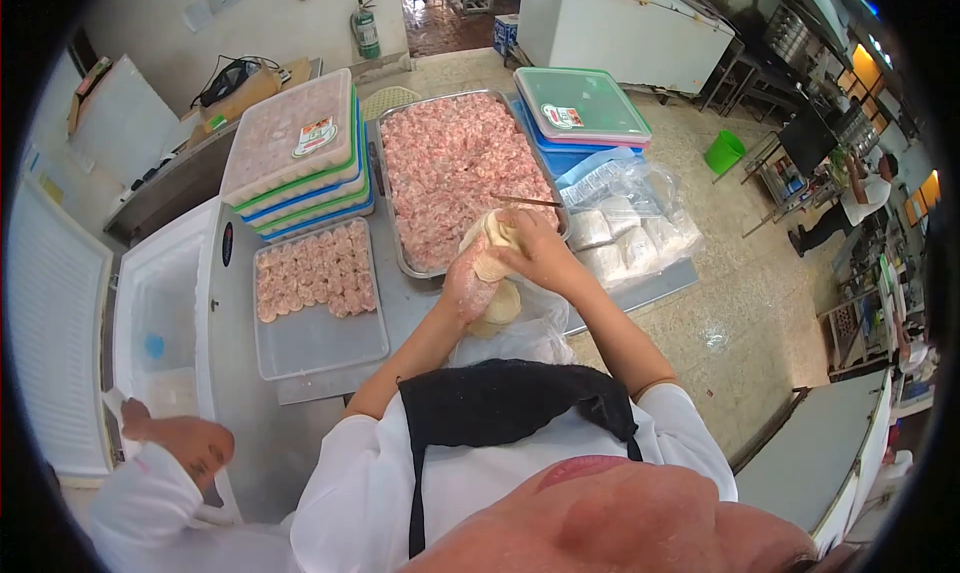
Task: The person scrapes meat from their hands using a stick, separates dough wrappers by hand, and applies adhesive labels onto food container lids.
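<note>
Pale dough rounds (pixel 490 266) are being held just at the near edge of the meat tray (pixel 452 163), cupped in the half-closed, meat-smeared left hand (pixel 470 292). By the right hand (pixel 543 248), fingers curled, the dough is touched; whether it is gripped cannot be told. On the bench (pixel 405 323), a red, white and green label (pixel 316 138) is carried by the stacked boxes (pixel 293 168), a similar sticker (pixel 562 118) by the green lid (pixel 600 98). Neither can be read.
</note>
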Demonstrator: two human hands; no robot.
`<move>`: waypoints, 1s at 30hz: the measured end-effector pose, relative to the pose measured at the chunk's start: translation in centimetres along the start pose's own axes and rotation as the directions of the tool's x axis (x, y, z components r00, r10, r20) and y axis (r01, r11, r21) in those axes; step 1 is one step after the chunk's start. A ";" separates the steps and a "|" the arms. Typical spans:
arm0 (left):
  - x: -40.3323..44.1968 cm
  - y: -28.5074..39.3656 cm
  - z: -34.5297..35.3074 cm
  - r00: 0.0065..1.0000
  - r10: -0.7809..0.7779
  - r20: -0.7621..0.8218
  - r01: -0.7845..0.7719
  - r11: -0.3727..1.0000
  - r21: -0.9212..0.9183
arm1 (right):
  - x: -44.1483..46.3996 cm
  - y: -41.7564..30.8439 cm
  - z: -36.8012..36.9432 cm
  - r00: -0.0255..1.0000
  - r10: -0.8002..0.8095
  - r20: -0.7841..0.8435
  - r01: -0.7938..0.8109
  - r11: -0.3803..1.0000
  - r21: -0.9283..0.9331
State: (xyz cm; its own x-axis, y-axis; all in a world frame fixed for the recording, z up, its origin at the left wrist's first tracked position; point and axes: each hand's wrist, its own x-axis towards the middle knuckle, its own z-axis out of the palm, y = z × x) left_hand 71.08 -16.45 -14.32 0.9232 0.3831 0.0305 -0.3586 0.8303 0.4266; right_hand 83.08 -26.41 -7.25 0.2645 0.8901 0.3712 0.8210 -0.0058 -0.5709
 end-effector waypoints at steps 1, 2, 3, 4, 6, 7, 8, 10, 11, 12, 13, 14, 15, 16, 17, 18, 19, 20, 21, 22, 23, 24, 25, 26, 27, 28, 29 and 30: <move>-0.3 0.3 0.5 1.000 -0.001 0.013 0.001 1.000 -0.010 | -0.1 1.2 0.7 0.999 -0.005 -0.043 0.008 0.998 0.062; -0.6 0.5 0.7 1.000 -0.002 0.024 0.003 1.000 -0.020 | -0.3 2.4 1.2 0.996 -0.006 -0.086 0.017 0.992 0.125; -0.8 0.6 0.6 0.999 -0.032 0.010 0.033 0.998 -0.054 | -0.4 2.4 0.9 0.998 0.051 -0.043 -0.041 0.979 0.198; -1.1 0.7 0.4 0.998 -0.061 -0.004 0.061 0.994 -0.090 | -0.5 2.2 0.6 0.995 0.103 0.006 -0.100 0.958 0.268; -1.3 0.8 -0.6 0.993 -0.090 -0.079 0.087 0.995 -0.048 | -0.6 2.5 0.8 0.977 0.187 0.105 -0.215 0.874 0.436; -1.3 0.6 -1.4 0.986 -0.086 -0.140 0.090 0.996 0.027 | -0.6 3.0 1.4 0.963 0.219 0.158 -0.270 0.805 0.528; -1.5 0.2 -2.2 0.976 -0.077 -0.204 0.099 0.990 0.099 | -0.7 3.4 1.8 0.945 0.245 0.218 -0.328 0.722 0.609; -2.0 0.5 -2.0 0.973 -0.026 -0.228 0.052 0.993 0.107 | -0.8 3.4 1.5 0.953 0.251 0.167 -0.302 0.770 0.562; -2.5 1.0 -2.0 0.968 -0.003 -0.249 0.033 0.993 0.113 | -1.0 3.5 1.4 0.955 0.256 0.147 -0.295 0.787 0.543; -3.1 1.6 -2.1 0.962 0.056 -0.269 -0.006 0.983 0.183 | -1.1 3.8 1.3 0.978 0.204 0.027 -0.194 0.871 0.452; -3.6 2.4 -2.2 0.951 0.109 -0.291 -0.034 0.967 0.251 | -1.2 3.6 0.3 0.979 0.201 0.043 -0.204 0.934 0.293; -3.8 3.1 -2.4 0.939 0.160 -0.304 -0.059 0.947 0.316 | -1.1 3.2 -1.4 0.979 0.194 0.062 -0.200 0.972 0.119; -3.9 4.0 -2.8 0.916 0.229 -0.331 -0.085 0.915 0.395 | -0.9 2.6 -2.9 0.975 0.198 0.097 -0.194 0.980 -0.050; -4.1 4.9 -3.4 0.890 0.291 -0.351 -0.100 0.875 0.474 | -0.9 2.2 -4.0 0.969 0.206 0.135 -0.175 0.961 -0.215; -4.3 5.8 -4.1 0.877 0.324 -0.354 -0.110 0.854 0.509 | -1.2 2.7 -4.3 0.988 0.118 0.100 -0.088 0.959 -0.268; -4.3 6.7 -4.6 0.865 0.362 -0.347 -0.127 0.827 0.547 | -1.0 2.0 -4.8 0.975 0.171 0.142 -0.127 0.953 -0.273; -4.5 7.5 -4.4 0.859 0.370 -0.354 -0.141 0.835 0.532 | -1.1 1.4 -4.9 0.958 0.221 0.182 -0.165 0.945 -0.281; -4.6 8.2 -4.2 0.853 0.379 -0.358 -0.157 0.842 0.516 | -1.6 1.2 -4.1 0.956 0.222 0.191 -0.199 0.971 -0.132; -4.7 8.7 -3.4 0.849 0.393 -0.355 -0.183 0.847 0.499 | -1.7 0.8 -3.4 0.957 0.218 0.193 -0.225 0.974 0.015; -4.8 9.0 -2.6 0.844 0.420 -0.332 -0.208 0.829 0.520 | -1.8 0.5 -2.7 0.959 0.213 0.188 -0.244 0.956 0.161; -4.7 9.0 -2.8 0.853 0.417 -0.314 -0.230 0.840 0.491 | -1.9 0.4 -1.5 0.948 0.230 0.218 -0.275 0.940 0.204; -4.5 9.1 -3.2 0.863 0.413 -0.292 -0.250 0.850 0.464 | -2.3 0.9 0.4 0.938 0.245 0.244 -0.304 0.920 0.246; -4.4 9.2 -3.5 0.873 0.408 -0.266 -0.269 0.859 0.435 | -2.9 1.8 2.4 0.928 0.259 0.266 -0.333 0.898 0.286; -4.3 9.0 -3.8 0.889 0.368 -0.273 -0.265 0.899 0.347 | -4.2 4.2 5.7 0.919 0.242 0.311 -0.303 0.939 0.165; -4.2 8.7 -4.2 0.904 0.326 -0.276 -0.258 0.932 0.256 | -5.2 6.1 8.1 0.905 0.230 0.357 -0.262 0.964 0.043; -4.1 8.6 -4.1 0.918 0.285 -0.276 -0.248 0.955 0.161 | -5.3 5.6 8.4 0.936 0.213 0.281 -0.225 0.974 0.011; -4.1 8.6 -4.1 0.918 0.274 -0.288 -0.240 0.959 0.148 | -5.6 5.0 8.9 0.959 0.189 0.210 -0.187 0.982 -0.027; -4.2 8.5 -4.0 0.915 0.262 -0.306 -0.231 0.964 0.135 | -5.8 4.4 9.1 0.977 0.161 0.143 -0.153 0.986 -0.064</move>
State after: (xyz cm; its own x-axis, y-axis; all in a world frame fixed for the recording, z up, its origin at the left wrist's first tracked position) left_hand 63.58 -9.41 -14.48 0.7087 0.6922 -0.1366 -0.5404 0.6570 0.5257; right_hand 80.56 -27.45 -18.64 0.3182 0.9334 0.1659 0.8015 -0.1714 -0.5730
